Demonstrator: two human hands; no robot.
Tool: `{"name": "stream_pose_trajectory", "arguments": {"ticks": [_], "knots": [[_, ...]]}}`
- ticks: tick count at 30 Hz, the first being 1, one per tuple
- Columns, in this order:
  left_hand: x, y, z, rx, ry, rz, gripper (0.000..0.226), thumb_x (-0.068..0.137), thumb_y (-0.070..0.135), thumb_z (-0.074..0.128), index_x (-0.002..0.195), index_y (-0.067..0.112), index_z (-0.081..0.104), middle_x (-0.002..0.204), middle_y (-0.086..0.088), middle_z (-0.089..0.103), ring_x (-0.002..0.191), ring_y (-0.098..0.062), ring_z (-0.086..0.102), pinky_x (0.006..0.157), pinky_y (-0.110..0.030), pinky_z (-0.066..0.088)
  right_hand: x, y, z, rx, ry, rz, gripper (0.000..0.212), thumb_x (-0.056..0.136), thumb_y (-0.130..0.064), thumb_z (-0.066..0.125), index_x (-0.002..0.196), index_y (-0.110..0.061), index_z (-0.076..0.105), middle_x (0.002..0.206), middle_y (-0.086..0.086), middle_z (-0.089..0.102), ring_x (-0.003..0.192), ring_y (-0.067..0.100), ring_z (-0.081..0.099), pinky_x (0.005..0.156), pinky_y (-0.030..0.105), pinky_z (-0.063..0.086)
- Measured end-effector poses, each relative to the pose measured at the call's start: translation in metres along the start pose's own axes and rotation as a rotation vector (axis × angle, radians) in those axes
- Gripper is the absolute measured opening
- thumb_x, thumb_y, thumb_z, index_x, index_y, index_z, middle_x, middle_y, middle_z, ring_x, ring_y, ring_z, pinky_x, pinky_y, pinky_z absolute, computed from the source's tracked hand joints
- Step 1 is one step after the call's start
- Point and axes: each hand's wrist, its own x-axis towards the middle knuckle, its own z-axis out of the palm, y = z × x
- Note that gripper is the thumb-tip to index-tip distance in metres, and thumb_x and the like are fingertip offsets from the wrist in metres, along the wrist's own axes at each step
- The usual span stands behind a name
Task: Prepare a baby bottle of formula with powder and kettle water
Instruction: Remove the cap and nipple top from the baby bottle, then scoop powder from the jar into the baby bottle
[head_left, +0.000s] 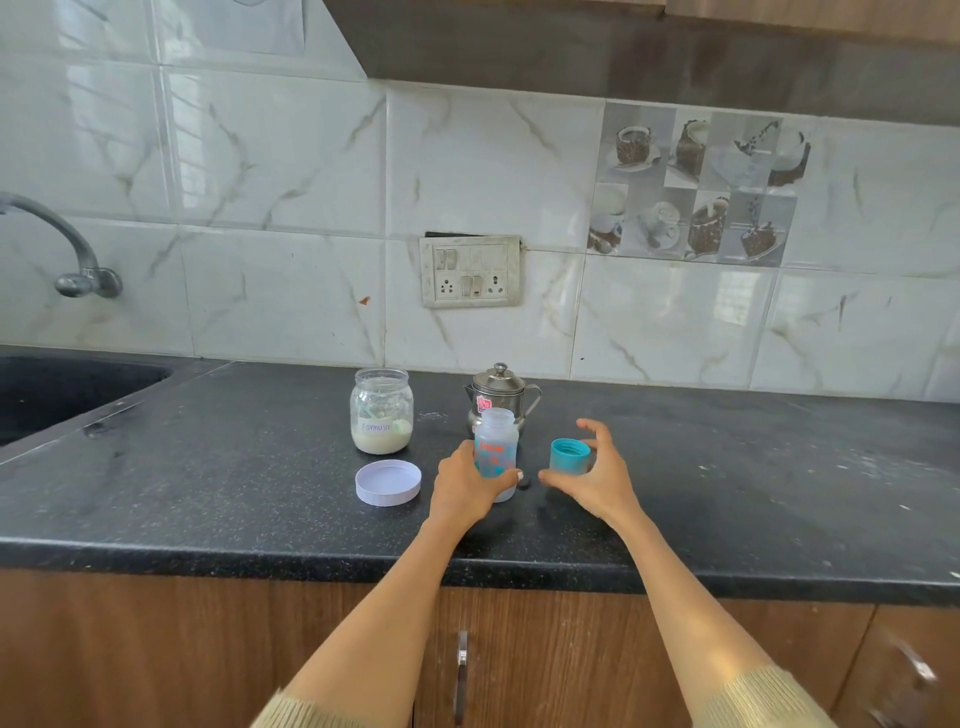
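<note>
Gripping the bottle: the left hand (464, 486) is wrapping its fingers and thumb around the lower body of the baby bottle (496, 451), which is standing upright and uncapped on the counter (208, 499).
Right hand (589, 475): it is hovering just right of the bottle with fingers spread and curved, cupping around the teal cap (570, 456); whether the fingertips are touching the cap is not clear, so I cannot tell if it is gripping it.
Teal cap: it is sitting mouth-up on the counter, between the right hand's thumb and fingers, a little apart from the bottle.
Small dark object (524, 482): it is lying on the counter between the two hands, at the bottle's base; too small to identify.
White lid (388, 483): it is lying upside down on the counter, just left of the left hand.
Formula jar (382, 410): it is standing open beyond the lid, left of and past the left hand, holding pale powder in its lower part and a handwritten label.
Steel kettle (501, 397): it is standing directly behind the bottle, lid on, partly hidden by the bottle.
Sleeves (753, 696): pale knit cuffs are showing at the bottom edge.
Sink (78, 384): it is sitting well to the left of the left hand.
</note>
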Motion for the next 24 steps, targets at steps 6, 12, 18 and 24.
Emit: {"name": "stream_pose_trajectory", "arguments": {"ticks": [6, 12, 18, 24], "knots": [[-0.002, 0.001, -0.002, -0.023, -0.021, 0.001, 0.066, 0.078, 0.039, 0.07, 0.131, 0.012, 0.042, 0.135, -0.006, 0.052, 0.122, -0.022, 0.051, 0.1, -0.035, 0.043, 0.002, -0.018, -0.005, 0.134, 0.329, -0.2, 0.046, 0.08, -0.04, 0.056, 0.122, -0.021, 0.05, 0.114, -0.006, 0.054, 0.105, 0.007, 0.049, 0.087, 0.024, 0.041], [-0.005, 0.0, -0.007, -0.106, -0.052, 0.011, 0.08, 0.068, 0.042, 0.078, 0.132, 0.012, 0.04, 0.135, -0.005, 0.051, 0.121, -0.021, 0.051, 0.096, -0.033, 0.045, 0.016, -0.08, 0.002, 0.205, 0.311, -0.41, 0.021, 0.085, -0.032, 0.061, 0.102, -0.022, 0.054, 0.092, -0.006, 0.06, 0.089, -0.004, 0.053, 0.075, 0.001, 0.035], [-0.004, -0.008, -0.033, -0.226, 0.105, 0.133, 0.094, 0.075, 0.033, 0.069, 0.148, 0.011, 0.015, 0.152, -0.002, 0.028, 0.14, -0.016, 0.026, 0.112, -0.031, 0.028, 0.033, -0.154, 0.042, 0.232, 0.171, -0.53, 0.016, 0.085, -0.03, 0.061, 0.09, -0.015, 0.058, 0.085, -0.004, 0.062, 0.085, 0.01, 0.059, 0.076, 0.016, 0.043], [0.03, -0.04, -0.091, -0.141, 0.43, -0.082, 0.09, 0.072, 0.027, 0.073, 0.144, 0.012, 0.021, 0.142, 0.001, 0.039, 0.131, -0.019, 0.039, 0.096, -0.036, 0.04, 0.053, -0.183, 0.105, 0.084, -0.055, -0.41, 0.017, 0.087, -0.039, 0.058, 0.079, -0.024, 0.057, 0.073, -0.015, 0.06, 0.075, 0.012, 0.059, 0.076, 0.031, 0.049]]}}
